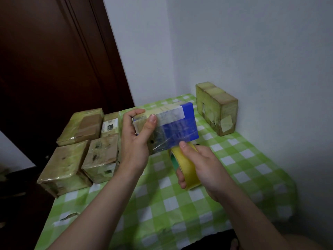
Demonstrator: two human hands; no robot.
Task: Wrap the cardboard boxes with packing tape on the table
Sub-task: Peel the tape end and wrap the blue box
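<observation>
A: Status?
B: Left hand (134, 141) grips the blue cardboard box (173, 127) above the green-checked surface (162, 204), thumb likely pinning the tape. Right hand (201, 170) holds the yellow packing-tape roll (185, 168) just below it.
A: Why raised?
B: Probably so the roll passes underneath.

Green-checked table (180, 204): taped boxes (100, 156) left, one box (216, 109) far right.

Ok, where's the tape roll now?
Head view, centre: the yellow tape roll sits in the right hand, just below the blue box held by the left hand.
</observation>
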